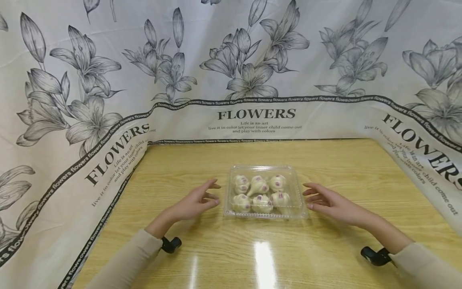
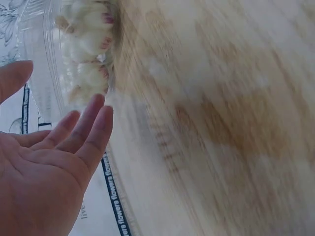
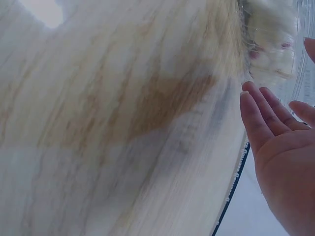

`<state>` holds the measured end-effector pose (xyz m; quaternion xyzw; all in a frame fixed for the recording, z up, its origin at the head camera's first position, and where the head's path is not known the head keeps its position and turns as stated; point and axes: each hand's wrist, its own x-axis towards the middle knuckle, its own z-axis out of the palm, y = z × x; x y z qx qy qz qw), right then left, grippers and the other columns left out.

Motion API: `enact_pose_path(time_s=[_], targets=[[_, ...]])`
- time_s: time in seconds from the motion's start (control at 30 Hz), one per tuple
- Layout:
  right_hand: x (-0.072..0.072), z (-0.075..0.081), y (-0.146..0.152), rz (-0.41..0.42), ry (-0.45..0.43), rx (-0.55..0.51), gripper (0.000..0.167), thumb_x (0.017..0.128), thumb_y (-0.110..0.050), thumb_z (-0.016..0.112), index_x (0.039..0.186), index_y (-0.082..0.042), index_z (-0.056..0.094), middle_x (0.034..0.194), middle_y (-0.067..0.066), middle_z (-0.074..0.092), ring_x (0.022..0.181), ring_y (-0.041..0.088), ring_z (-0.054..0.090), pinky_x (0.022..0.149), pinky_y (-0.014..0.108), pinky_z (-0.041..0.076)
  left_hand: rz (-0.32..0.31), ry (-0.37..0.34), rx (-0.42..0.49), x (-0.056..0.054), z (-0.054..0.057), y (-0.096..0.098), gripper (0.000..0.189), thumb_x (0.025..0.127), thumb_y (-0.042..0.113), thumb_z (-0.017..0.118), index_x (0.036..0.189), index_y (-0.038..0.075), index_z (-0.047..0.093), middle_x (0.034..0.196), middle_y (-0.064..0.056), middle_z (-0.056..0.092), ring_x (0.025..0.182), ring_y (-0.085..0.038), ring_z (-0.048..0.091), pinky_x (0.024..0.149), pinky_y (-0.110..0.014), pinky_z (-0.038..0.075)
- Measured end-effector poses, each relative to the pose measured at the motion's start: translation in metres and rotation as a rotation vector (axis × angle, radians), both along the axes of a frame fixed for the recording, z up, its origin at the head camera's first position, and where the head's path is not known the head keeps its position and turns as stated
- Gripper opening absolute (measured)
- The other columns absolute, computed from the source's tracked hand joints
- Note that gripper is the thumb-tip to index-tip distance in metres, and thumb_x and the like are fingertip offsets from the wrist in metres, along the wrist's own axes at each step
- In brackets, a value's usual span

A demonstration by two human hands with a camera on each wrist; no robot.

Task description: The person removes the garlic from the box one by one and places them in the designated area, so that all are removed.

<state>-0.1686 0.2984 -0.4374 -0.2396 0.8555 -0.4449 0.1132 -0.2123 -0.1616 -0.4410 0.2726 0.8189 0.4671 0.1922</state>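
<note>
A clear plastic clamshell box [image 1: 267,215] lies on the table between my two hands, its lid down. Through the lid show several white garlic bulbs [image 1: 258,186] with purplish marks. On the box's left side my left hand [image 1: 195,201] hovers with fingers relaxed and thumb apart, a small gap from the wall. My right hand [image 1: 330,204] is at the opposite side, fingers loosely extended and fingertips close to the wall; whether they touch it I cannot tell. Both wrist views show the palms with nothing held, and garlic bulbs [image 2: 86,81] behind the plastic.
The wood-grain table [image 1: 180,160] carries the box near its middle. A white cloth with printed flowers and lettering [image 1: 256,114] walls off the back and both sides. Black wrist devices [image 1: 171,245] sit below both forearms. Light glares off the table in front.
</note>
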Motion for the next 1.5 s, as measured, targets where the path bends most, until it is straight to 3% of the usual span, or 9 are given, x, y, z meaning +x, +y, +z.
enact_pose_path(time_s=[0.2, 0.43, 0.5, 0.73, 0.97, 1.23, 1.5], targets=[[0.0, 0.0, -0.002, 0.03, -0.056, -0.043, 0.063, 0.105, -0.01, 0.058, 0.157, 0.006, 0.026, 0.142, 0.032, 0.049, 0.127, 0.047, 0.055, 0.1, 0.016, 0.05, -0.04, -0.027, 0.016, 0.003, -0.002, 0.002, 0.067, 0.107, 0.022, 0.058, 0.162, 0.006, 0.023, 0.152, -0.012, 0.048, 0.127, -0.029, 0.061, 0.107, -0.044, 0.051], [-0.002, -0.001, 0.004, 0.056, -0.153, -0.063, 0.057, 0.106, -0.016, 0.057, 0.153, 0.008, 0.035, 0.137, 0.029, 0.057, 0.118, 0.009, 0.062, 0.096, 0.021, 0.054, -0.067, -0.105, 0.05, 0.006, -0.007, 0.004, 0.06, 0.108, 0.021, 0.054, 0.16, 0.004, 0.029, 0.147, -0.012, 0.051, 0.125, -0.026, 0.061, 0.103, -0.044, 0.053], [-0.002, -0.001, 0.005, 0.069, -0.196, -0.085, 0.055, 0.107, -0.016, 0.056, 0.151, 0.01, 0.037, 0.137, 0.03, 0.058, 0.116, 0.005, 0.063, 0.096, 0.022, 0.055, -0.076, -0.128, 0.069, 0.007, -0.009, 0.004, 0.054, 0.109, 0.019, 0.053, 0.157, 0.002, 0.035, 0.144, -0.014, 0.053, 0.124, -0.027, 0.062, 0.104, -0.045, 0.053], [-0.002, -0.003, 0.005, 0.124, -0.286, -0.168, 0.047, 0.107, -0.012, 0.054, 0.144, 0.015, 0.043, 0.134, 0.029, 0.06, 0.114, 0.014, 0.066, 0.097, 0.027, 0.056, -0.063, -0.195, 0.115, 0.009, -0.014, 0.005, 0.041, 0.109, 0.017, 0.052, 0.147, 0.0, 0.049, 0.138, -0.017, 0.057, 0.119, -0.03, 0.064, 0.1, -0.039, 0.056], [0.0, -0.006, 0.004, 0.163, -0.356, -0.233, 0.047, 0.108, -0.01, 0.05, 0.144, 0.019, 0.039, 0.132, 0.03, 0.059, 0.112, 0.019, 0.067, 0.096, 0.036, 0.058, -0.057, -0.27, 0.179, 0.01, -0.019, 0.008, 0.036, 0.108, 0.016, 0.054, 0.139, -0.002, 0.056, 0.126, -0.016, 0.063, 0.11, -0.031, 0.067, 0.1, -0.039, 0.057], [-0.001, -0.014, 0.005, 0.243, -0.456, -0.33, 0.036, 0.11, -0.006, 0.042, 0.134, 0.021, 0.04, 0.124, 0.039, 0.056, 0.115, 0.036, 0.065, 0.101, 0.045, 0.055, -0.068, -0.363, 0.253, 0.012, -0.024, 0.01, 0.032, 0.106, 0.008, 0.054, 0.136, -0.005, 0.055, 0.118, -0.02, 0.067, 0.104, -0.028, 0.068, 0.099, -0.04, 0.057], [-0.001, -0.015, 0.003, 0.292, -0.534, -0.424, 0.033, 0.111, -0.005, 0.039, 0.13, 0.021, 0.046, 0.122, 0.029, 0.06, 0.114, 0.03, 0.065, 0.101, 0.044, 0.055, -0.066, -0.422, 0.294, 0.014, -0.023, 0.01, 0.032, 0.106, 0.006, 0.054, 0.135, -0.006, 0.052, 0.12, -0.025, 0.065, 0.105, -0.027, 0.068, 0.097, -0.039, 0.058]])
